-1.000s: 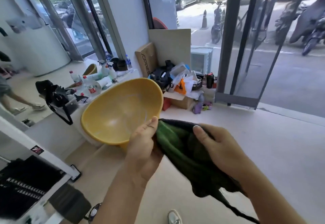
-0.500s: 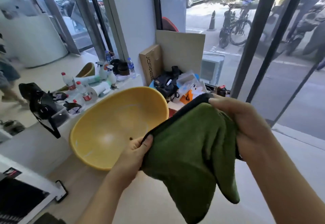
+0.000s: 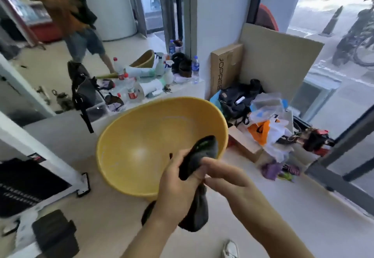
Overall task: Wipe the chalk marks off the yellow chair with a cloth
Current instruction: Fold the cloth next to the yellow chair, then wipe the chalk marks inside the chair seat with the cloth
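The yellow chair (image 3: 145, 136) is a round, bowl-shaped shell standing on the floor just ahead of me, with faint white chalk lines along its inner rim. The dark green cloth (image 3: 199, 156) is bunched into a wad in front of the chair's near right rim, and its tail hangs down below my hands. My left hand (image 3: 178, 185) is closed around the wad from the left. My right hand (image 3: 224, 178) meets it from the right and pinches the cloth with its fingertips.
A low ledge behind the chair holds spray bottles (image 3: 162, 65), water bottles, a paper roll and a black bag (image 3: 85, 91). Cardboard boxes (image 3: 224, 67) and plastic bags (image 3: 269, 120) crowd the right. A person (image 3: 79, 25) stands at back left. A white frame (image 3: 40, 152) lies at left.
The cloth was spread out between both hands; now it is gathered into a tight wad and held lower, over the chair's near rim. The view has swung left, showing a person.
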`<state>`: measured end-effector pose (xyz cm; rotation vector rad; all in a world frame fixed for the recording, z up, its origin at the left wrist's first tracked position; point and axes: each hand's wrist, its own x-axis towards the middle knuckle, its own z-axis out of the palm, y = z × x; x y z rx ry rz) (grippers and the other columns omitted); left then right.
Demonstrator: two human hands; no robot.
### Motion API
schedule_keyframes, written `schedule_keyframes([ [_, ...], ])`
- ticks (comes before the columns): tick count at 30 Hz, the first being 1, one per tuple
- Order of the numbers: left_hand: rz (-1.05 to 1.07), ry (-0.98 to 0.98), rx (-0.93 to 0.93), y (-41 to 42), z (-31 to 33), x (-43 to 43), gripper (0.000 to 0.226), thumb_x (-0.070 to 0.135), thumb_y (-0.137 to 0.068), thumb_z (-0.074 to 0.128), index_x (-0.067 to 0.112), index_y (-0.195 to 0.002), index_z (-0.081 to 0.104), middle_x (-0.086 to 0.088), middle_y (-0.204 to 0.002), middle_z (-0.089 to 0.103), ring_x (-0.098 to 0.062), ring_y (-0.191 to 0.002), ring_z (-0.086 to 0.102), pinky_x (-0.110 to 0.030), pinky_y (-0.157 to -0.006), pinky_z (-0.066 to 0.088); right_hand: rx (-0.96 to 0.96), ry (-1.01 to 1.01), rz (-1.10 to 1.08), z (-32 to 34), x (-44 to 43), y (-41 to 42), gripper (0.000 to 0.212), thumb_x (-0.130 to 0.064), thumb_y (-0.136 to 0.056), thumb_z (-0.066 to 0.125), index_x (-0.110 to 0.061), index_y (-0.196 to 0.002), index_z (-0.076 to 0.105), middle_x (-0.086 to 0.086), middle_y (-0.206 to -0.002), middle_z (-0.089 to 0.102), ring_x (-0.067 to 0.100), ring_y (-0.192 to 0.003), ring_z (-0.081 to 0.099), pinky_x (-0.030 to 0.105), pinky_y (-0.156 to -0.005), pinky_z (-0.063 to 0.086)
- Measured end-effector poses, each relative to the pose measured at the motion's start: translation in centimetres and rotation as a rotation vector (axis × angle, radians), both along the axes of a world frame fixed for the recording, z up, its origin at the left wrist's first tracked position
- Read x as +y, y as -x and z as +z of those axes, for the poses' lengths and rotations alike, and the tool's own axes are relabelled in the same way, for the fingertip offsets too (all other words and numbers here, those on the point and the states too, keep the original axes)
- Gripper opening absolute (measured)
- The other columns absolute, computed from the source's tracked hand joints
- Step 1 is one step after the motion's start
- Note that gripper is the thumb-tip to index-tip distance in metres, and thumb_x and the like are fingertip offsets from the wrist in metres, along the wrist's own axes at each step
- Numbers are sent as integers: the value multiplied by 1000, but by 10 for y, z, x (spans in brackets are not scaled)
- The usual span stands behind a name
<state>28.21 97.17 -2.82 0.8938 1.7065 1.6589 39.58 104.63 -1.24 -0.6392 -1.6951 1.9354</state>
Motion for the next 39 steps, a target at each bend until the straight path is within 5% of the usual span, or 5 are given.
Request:
schedule_keyframes([
  [9,273,117,-447,28,-106,82,20,33,-81,63,16,-90,67,-13,-87,68,-21,-85,63,-39,-78,49,-442,-377,479,-160,104,33,107,-45,-67,81,-69,-135,1,-43,-136,27,-14,-126,35,11,-99,36],
  [16,642,398,-673,95,-277,85,31,33,-92,55,5,-95,67,-21,-100,69,-30,-92,65,-39,-73,47,-722,-233,622,-272,163,62,25,-34,-68,76,-25,-88,64,-5,-71,62,4,-60,54,30,-55,47],
  [21,623,477,-869,113,-414,93,23,16,-88,63,16,-108,54,-10,-87,68,-23,-71,62,-31,-62,46,-444,195,560,-368,168,108,33,-22,-66,81,-2,-89,68,0,-122,56,9,-114,58,19,-87,47],
  [28,339,528,-332,143,-545,117,18,22,-74,51,25,-75,68,7,-64,65,-21,-59,56,-35,-53,43,-354,583,67,-517,180,177,23,-15,-80,70,-5,-100,63,17,-90,70,27,-83,68,33,-68,57],
  [39,-62,634,1119,208,-667,149,41,52,-62,74,24,-88,60,4,-82,51,-19,-74,52,-31,-54,41,-805,-1026,-33,-658,240,257,42,-29,-81,69,-20,-110,41,-3,-101,33,30,-67,50,31,-50,35],
])
